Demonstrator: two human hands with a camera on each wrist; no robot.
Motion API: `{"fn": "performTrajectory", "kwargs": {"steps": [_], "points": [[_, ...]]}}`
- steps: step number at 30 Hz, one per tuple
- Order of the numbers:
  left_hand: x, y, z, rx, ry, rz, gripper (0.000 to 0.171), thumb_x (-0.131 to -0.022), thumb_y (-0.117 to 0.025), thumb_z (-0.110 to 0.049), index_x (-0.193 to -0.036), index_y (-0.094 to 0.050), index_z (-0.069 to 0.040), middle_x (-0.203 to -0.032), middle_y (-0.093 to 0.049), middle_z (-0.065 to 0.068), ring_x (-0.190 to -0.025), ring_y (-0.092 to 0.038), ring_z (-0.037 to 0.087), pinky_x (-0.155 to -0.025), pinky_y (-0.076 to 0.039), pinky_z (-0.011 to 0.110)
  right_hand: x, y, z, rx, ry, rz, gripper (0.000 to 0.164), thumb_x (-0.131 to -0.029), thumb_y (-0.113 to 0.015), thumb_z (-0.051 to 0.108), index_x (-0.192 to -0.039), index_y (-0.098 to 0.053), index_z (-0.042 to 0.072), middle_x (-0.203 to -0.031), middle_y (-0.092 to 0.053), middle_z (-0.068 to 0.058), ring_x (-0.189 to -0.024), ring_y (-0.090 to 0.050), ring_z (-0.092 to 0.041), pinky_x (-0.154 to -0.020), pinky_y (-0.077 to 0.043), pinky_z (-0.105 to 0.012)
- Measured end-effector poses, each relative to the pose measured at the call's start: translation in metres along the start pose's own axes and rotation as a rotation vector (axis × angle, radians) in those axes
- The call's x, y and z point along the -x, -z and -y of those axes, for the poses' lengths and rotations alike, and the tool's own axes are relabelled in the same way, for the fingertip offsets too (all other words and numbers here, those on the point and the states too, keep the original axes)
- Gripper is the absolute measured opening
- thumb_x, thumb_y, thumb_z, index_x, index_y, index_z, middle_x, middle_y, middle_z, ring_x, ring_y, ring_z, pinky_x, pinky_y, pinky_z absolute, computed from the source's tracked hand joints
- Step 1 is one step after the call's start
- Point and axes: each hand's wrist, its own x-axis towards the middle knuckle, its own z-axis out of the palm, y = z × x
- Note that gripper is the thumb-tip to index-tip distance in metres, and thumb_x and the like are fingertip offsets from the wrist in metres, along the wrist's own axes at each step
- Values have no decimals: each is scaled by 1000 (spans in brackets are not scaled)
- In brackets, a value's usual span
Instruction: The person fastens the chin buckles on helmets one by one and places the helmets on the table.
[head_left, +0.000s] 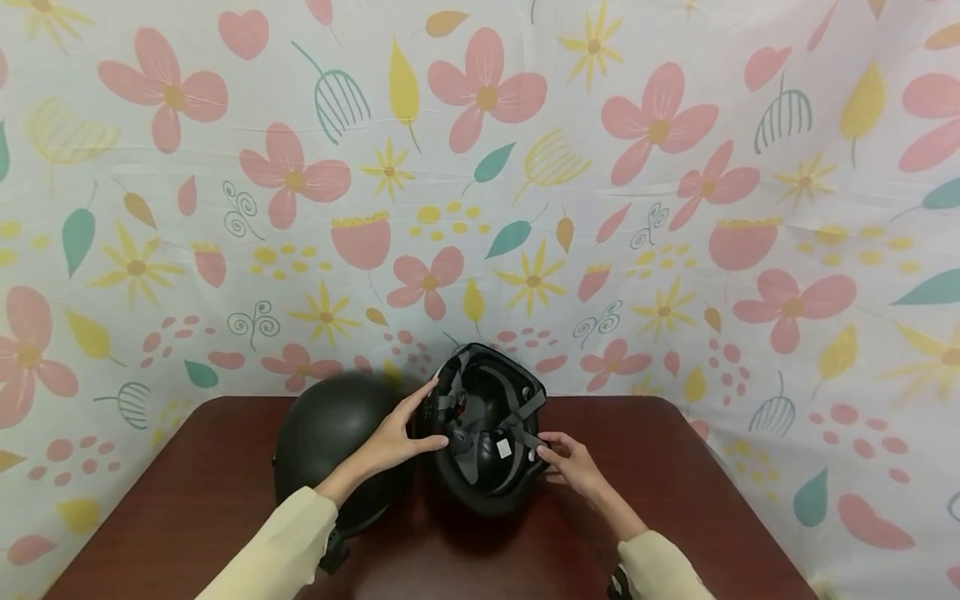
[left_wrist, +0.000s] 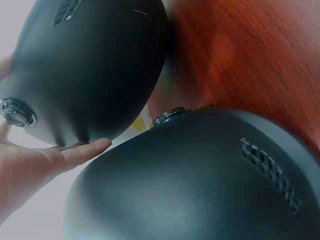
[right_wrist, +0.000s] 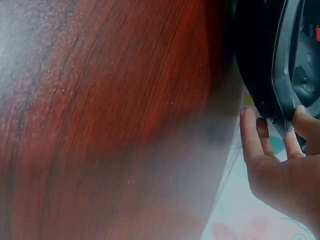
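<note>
A black helmet [head_left: 487, 492] is tipped up in the head view, its hollow inside with grey straps [head_left: 528, 408] and a white label [head_left: 504, 448] facing me. My left hand [head_left: 393, 433] holds its left side, thumb at the rim and fingers spread along the shell. At the right rim my right hand [head_left: 576, 467] pinches the edge, thumb on the inner side and fingers outside, as the right wrist view shows too. A second black helmet [head_left: 337, 442] rests dome up just left, under my left forearm. The left wrist view shows a round knob [left_wrist: 19, 113] on the held helmet's shell.
Both helmets are on a dark red-brown wooden table [head_left: 645, 467]. Behind its far edge hangs a white cloth [head_left: 480, 200] printed with flowers and leaves. A dark buckle or strap end [head_left: 333, 552] sticks out from the left helmet's near side.
</note>
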Motion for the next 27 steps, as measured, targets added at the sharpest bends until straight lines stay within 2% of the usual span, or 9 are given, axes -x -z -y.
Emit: {"fn": "performTrajectory", "kwargs": {"steps": [5, 8, 18, 23, 27], "points": [[1, -4, 2, 74, 123, -20, 95, -89, -72, -33, -157, -6, -35, -166, -1, 9, -152, -4, 41, -116, -18, 66, -4, -7, -4, 24, -1, -20, 37, -98, -58, 14, -131, -55, -3, -111, -63, -24, -85, -69, -24, -79, -59, -44], [0, -7, 3, 122, 171, -11, 97, -88, -72, -36, -157, -2, -39, -166, 4, 6, -152, 1, 40, -113, -18, 70, -5, -13, -6, 38, -29, -38, 35, -98, -59, 13, -129, -58, -2, -108, -65, -21, -82, -68, -22, -75, -58, -40], [-2, -12, 1, 136, 165, -21, 99, -87, -72, -39, -157, -2, -38, -166, 2, 8, -153, 2, 39, -113, -18, 69, -10, -16, -9, 47, -81, -62, 35, -97, -60, 17, -130, -60, 4, -111, -66, -19, -81, -65, -18, -72, -56, -37], [-1, -15, 1, 148, 128, -31, 101, -87, -73, -35, -158, -1, -34, -166, 1, 8, -153, 2, 38, -114, -17, 69, -10, -16, -6, 59, -93, -70, 36, -97, -61, 18, -130, -61, 5, -113, -67, -19, -83, -65, -19, -73, -56, -37], [-1, -17, 1, 123, 114, -39, 100, -86, -73, -35, -158, -3, -33, -166, -1, 9, -153, -1, 39, -113, -18, 69, -9, -17, -5, 70, -90, -59, 36, -98, -59, 16, -132, -59, 4, -113, -67, -19, -83, -66, -20, -71, -56, -36]]}}
